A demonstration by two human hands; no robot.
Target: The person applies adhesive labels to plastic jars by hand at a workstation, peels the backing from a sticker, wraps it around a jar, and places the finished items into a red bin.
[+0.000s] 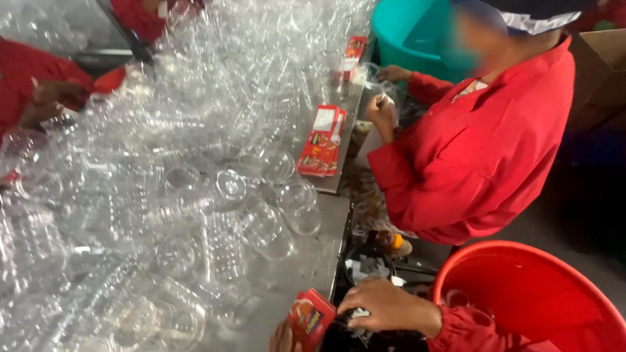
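My left hand shows only partly at the bottom edge and holds a small stack of red printed cards upright at the table's near corner. My right hand, in a red sleeve, lies palm down with its fingers curled over a dark object with white bits, just right of the cards. A large heap of clear plastic cups and lids covers the grey metal table to the left of both hands.
A red bucket stands at the lower right. A co-worker in a red coat stands at the table's right edge, hands raised. More red card stacks lie on the table. A teal tub is behind. Another red-sleeved person is at the far left.
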